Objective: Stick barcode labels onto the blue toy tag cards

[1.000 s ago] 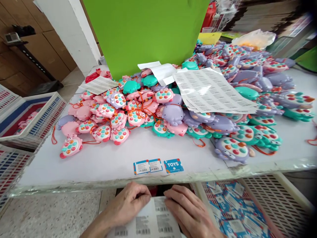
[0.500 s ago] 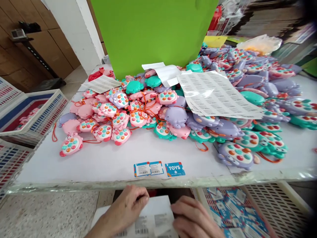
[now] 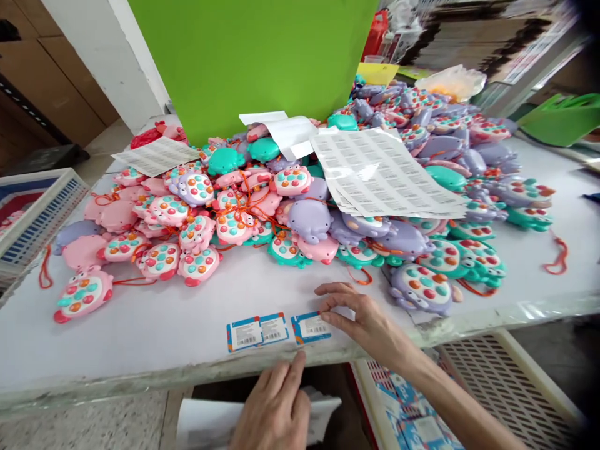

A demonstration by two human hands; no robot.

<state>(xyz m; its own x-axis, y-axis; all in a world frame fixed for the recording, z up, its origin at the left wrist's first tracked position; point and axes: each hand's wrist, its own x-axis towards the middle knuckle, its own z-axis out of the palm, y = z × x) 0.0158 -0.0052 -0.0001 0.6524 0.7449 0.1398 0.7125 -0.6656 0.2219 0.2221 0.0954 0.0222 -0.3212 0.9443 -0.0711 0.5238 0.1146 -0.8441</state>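
My left hand (image 3: 274, 406) is below the table's front edge, fingers together, holding a white label sheet (image 3: 206, 420) that shows on both sides of it. At the front of the table, my right hand (image 3: 360, 315) pinches the right edge of a white barcode label (image 3: 310, 327). That label lies over a blue card (image 3: 298, 336). To the left, two overlapping blue cards (image 3: 230, 342) carry similar labels. Behind them spreads a large pile of pink, purple and green animal-shaped toys (image 3: 309, 219) with orange cords.
Printed label sheets (image 3: 384, 175) rest on the pile before a green panel (image 3: 262, 56). A basket (image 3: 506, 375) with blue cards is below the table at right. Another basket (image 3: 51, 212) stands at left, and green items (image 3: 557, 119) lie far right.
My right hand has moved from the sheet up to the right-hand card, where a label now covers the TOYS print. My left hand has shifted right. The view has turned slightly rightward.
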